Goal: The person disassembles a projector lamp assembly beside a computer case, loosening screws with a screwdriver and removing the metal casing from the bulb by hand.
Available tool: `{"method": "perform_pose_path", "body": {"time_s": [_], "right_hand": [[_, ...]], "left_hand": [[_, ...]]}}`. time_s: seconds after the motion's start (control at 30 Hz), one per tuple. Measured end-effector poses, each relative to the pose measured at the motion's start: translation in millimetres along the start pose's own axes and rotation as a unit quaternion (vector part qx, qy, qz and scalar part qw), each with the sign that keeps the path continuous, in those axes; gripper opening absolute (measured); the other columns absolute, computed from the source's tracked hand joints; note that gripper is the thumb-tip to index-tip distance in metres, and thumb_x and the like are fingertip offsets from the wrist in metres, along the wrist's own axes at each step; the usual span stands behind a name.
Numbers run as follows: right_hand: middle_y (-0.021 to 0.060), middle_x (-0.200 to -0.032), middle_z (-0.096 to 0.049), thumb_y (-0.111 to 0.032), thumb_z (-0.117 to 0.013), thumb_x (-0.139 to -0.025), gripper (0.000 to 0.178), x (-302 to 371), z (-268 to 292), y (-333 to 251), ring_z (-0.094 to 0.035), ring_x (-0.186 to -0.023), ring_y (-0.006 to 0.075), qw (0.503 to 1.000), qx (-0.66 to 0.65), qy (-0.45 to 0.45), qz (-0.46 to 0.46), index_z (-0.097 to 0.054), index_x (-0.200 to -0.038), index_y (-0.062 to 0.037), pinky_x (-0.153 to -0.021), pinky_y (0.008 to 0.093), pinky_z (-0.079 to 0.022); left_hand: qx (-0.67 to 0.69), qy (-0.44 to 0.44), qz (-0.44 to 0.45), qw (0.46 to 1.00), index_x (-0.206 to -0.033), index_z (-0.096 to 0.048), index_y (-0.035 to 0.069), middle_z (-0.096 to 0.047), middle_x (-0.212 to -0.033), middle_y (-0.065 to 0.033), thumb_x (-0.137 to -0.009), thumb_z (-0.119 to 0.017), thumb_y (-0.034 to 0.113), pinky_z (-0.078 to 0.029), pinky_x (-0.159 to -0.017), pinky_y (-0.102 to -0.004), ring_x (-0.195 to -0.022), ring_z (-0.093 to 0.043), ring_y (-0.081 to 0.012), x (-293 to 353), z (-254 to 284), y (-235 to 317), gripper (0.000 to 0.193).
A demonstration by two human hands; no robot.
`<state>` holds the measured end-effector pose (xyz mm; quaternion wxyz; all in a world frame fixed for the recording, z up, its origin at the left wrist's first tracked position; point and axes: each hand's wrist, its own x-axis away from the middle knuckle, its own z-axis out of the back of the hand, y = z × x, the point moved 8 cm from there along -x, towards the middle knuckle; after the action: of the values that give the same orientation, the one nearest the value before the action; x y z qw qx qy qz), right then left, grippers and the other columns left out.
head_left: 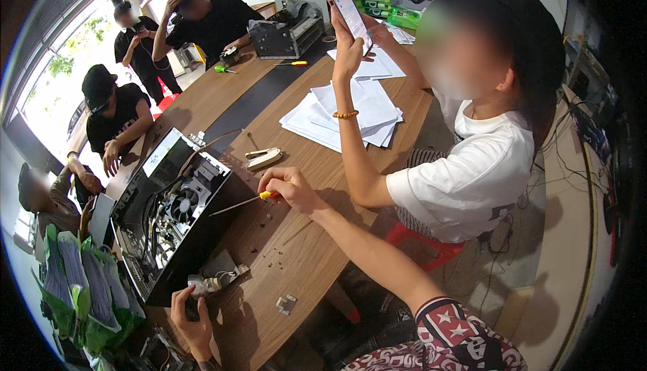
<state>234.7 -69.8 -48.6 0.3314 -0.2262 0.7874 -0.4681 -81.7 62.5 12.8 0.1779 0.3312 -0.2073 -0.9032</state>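
My right hand (291, 188) is closed around the orange-yellow handle of a screwdriver (236, 206). Its long thin shaft points left, with the tip by the near side of an open black computer case (176, 202). A fan (183, 206), cables and boards show inside the case. At the lower left, my left hand (192, 322) has its thumb and fingers curved apart beside a small metal part with a whitish rounded end (204, 285). Whether the fingertips touch that part is hard to tell. Several small screws (273, 260) lie on the wood between my hands.
A stapler (263, 159), paper sheets (350, 115) and small pale pieces (286, 303) lie on the table (317, 236). Green-wrapped bundles (84, 290) stand at left. A person (472, 148) with a phone (350, 17) sits at right; several others are across the table.
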Motion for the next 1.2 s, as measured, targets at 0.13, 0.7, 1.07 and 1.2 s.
{"method": "perform_pose_path", "body": {"time_s": [0.13,0.7,1.07,1.2], "right_hand": [[0.0011,-0.066,-0.058,-0.013,-0.053,-0.085,0.019,1,-1,-2,-0.052,-0.058,0.0068,1.000,-0.002,0.005,-0.004,-0.066,-0.076,-0.0030,-0.051,0.0215,-0.041],[0.0002,-0.067,-0.058,-0.014,-0.054,-0.086,0.019,1,0,0,-0.052,-0.061,0.0058,1.000,-0.002,0.001,-0.006,-0.067,-0.077,-0.0031,-0.054,0.0209,-0.040],[0.0023,-0.067,-0.060,-0.015,-0.054,-0.085,0.020,1,-1,-2,-0.053,-0.057,0.0069,1.000,0.004,0.001,0.007,-0.068,-0.077,-0.0019,-0.048,0.0214,-0.040],[0.0028,-0.067,-0.060,-0.014,-0.054,-0.085,0.020,0,-1,-1,-0.053,-0.056,0.0078,1.000,-0.003,0.003,0.006,-0.068,-0.077,-0.0015,-0.049,0.0217,-0.040]], "left_hand": [[-0.004,-0.003,-0.001,1.000,-0.104,-0.062,-0.002,-0.061,-0.094,-0.0146,-0.078,-0.062,-0.006,-0.046,-0.084,-0.0359,-0.090,-0.061,-0.0282,0,0,1,0.026],[-0.004,-0.022,0.010,1.000,-0.108,-0.061,-0.002,-0.062,-0.098,-0.0141,-0.084,-0.061,-0.002,-0.046,-0.089,-0.0349,-0.094,-0.061,-0.0257,0,-3,-2,0.024],[-0.007,-0.003,0.018,1.000,-0.105,-0.062,-0.002,-0.061,-0.095,-0.0144,-0.079,-0.063,-0.005,-0.047,-0.084,-0.0359,-0.090,-0.061,-0.0271,2,0,-4,0.026],[0.000,-0.003,0.021,1.000,-0.105,-0.062,-0.002,-0.060,-0.094,-0.0138,-0.079,-0.063,-0.004,-0.046,-0.084,-0.0352,-0.089,-0.060,-0.0263,1,0,-2,0.027]]}}
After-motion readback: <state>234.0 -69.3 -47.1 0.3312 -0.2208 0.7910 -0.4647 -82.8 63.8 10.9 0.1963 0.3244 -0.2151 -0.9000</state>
